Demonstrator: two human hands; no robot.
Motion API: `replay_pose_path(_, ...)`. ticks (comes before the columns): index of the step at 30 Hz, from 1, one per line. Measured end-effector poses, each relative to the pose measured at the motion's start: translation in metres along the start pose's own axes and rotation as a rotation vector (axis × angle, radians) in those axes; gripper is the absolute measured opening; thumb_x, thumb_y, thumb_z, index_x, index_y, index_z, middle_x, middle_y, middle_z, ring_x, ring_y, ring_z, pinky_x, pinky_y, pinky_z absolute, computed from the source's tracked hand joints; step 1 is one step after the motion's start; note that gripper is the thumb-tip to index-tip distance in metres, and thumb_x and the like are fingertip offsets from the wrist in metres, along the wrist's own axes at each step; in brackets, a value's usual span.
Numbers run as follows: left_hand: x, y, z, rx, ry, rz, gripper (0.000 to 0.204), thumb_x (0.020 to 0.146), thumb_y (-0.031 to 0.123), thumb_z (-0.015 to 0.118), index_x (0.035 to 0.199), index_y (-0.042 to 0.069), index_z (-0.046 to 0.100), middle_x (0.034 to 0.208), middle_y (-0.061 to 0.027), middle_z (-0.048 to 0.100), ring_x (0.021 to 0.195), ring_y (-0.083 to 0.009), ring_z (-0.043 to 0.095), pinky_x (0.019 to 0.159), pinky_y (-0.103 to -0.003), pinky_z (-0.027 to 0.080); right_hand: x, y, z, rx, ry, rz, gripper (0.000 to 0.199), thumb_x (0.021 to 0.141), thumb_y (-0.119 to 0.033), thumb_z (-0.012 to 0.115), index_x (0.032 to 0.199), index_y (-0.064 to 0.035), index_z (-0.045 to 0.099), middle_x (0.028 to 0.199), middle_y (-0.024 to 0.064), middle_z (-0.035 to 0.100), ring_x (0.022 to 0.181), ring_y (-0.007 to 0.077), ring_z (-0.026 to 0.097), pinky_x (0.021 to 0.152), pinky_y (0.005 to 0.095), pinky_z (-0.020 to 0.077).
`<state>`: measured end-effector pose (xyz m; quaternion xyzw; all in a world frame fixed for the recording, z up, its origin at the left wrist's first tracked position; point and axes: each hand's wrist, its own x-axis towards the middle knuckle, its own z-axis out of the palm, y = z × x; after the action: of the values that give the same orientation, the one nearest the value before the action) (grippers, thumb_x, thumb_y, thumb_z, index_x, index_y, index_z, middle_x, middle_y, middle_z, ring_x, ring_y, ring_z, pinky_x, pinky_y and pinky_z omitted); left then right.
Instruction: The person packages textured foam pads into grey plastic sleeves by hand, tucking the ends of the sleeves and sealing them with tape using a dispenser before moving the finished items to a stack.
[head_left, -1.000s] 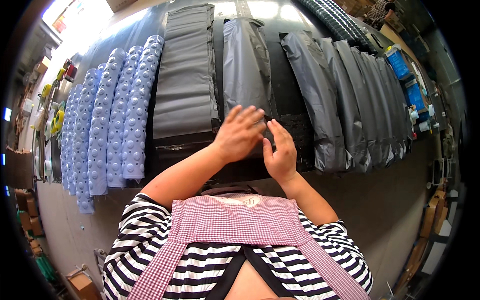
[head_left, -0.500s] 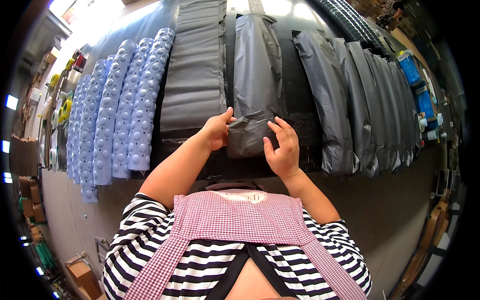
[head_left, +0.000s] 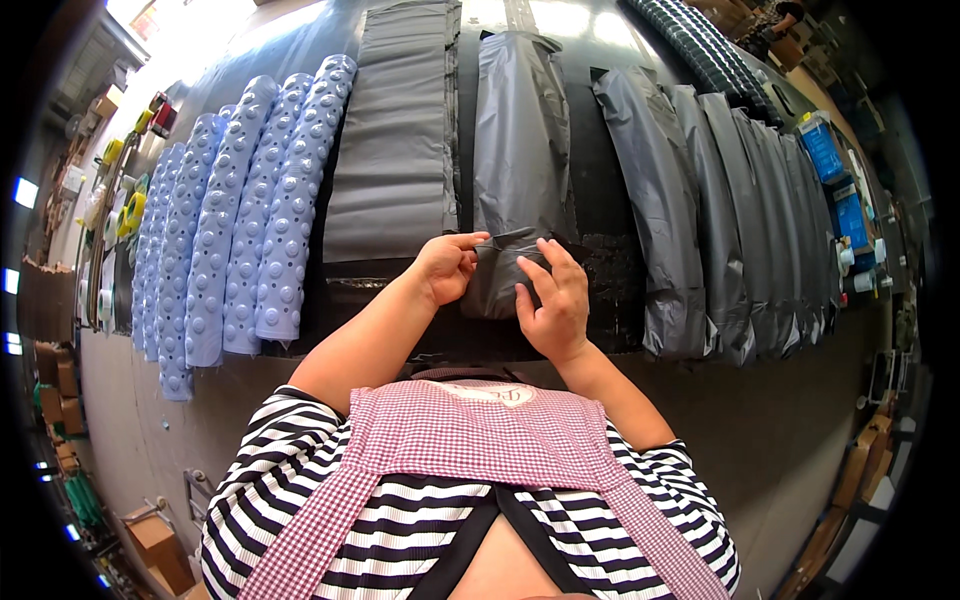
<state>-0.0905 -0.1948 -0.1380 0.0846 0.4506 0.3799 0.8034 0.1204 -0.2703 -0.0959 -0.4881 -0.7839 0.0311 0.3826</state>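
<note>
Your checkered apron (head_left: 470,430) is nearest, over a striped top. Past it, both your hands are at the folded near end of the gray bag (head_left: 522,150), which lies lengthwise on the desk (head_left: 608,225) in front of you, its near end close to the desk edge. Left hand (head_left: 447,268): fingertips pinching the fold at the bag's left side, though the film is dark there, so the exact grip is hard to read. Right hand (head_left: 556,305): fingers loosely bent, thumb apart, fingertips resting on the fold, not clenched. Left of the bag, a flat gray stack (head_left: 393,150); left of that, bumpy blue rolls (head_left: 305,195) side by side. To your right, a row of filled gray bags (head_left: 657,190). Farther right, blue boxes (head_left: 820,148). Far end: long dark rolls (head_left: 700,58), another person (head_left: 775,25) beyond.
</note>
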Motion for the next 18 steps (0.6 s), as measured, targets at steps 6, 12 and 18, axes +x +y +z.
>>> replay_pose_path(6, -0.027, 0.007, 0.026, -0.020, -0.050, 0.008, 0.026, 0.097, 0.007, 0.063, 0.123, 0.003, 0.057, 0.102, -0.0097, 0.068, 0.087, -0.0178, 0.070, 0.081, -0.031, 0.058, 0.001, -0.004, 0.003, -0.006, -0.025, -0.023, 0.037, 0.077, -0.010, 0.073, 0.114, -0.0092, 0.071, 0.136, 0.0148, 0.058, 0.129, 0.0359, 0.052, 0.107, 0.0454, 0.0391)
replay_pose_path(12, -0.025, 0.036, 0.017, 0.781, -0.160, 0.283, 0.027, 0.090, -0.001, 0.069, 0.115, 0.005, 0.062, 0.103, -0.0058, 0.065, 0.089, -0.0159, 0.067, 0.080, -0.030, 0.055, -0.005, 0.003, 0.015, -0.038, -0.040, -0.077, 0.029, 0.077, -0.010, 0.069, 0.105, -0.0095, 0.074, 0.132, 0.0117, 0.061, 0.129, 0.0321, 0.053, 0.106, 0.0444, 0.0398)
replay_pose_path(18, -0.052, 0.056, 0.046, 1.966, -0.281, 1.143, 0.030, 0.085, -0.003, 0.062, 0.113, 0.008, 0.066, 0.102, -0.0141, 0.057, 0.098, -0.0366, 0.061, 0.085, -0.043, 0.051, -0.010, 0.008, 0.019, -0.062, -0.027, -0.099, 0.028, 0.076, -0.009, 0.067, 0.103, -0.0108, 0.074, 0.130, 0.0103, 0.063, 0.128, 0.0292, 0.055, 0.104, 0.0416, 0.0410)
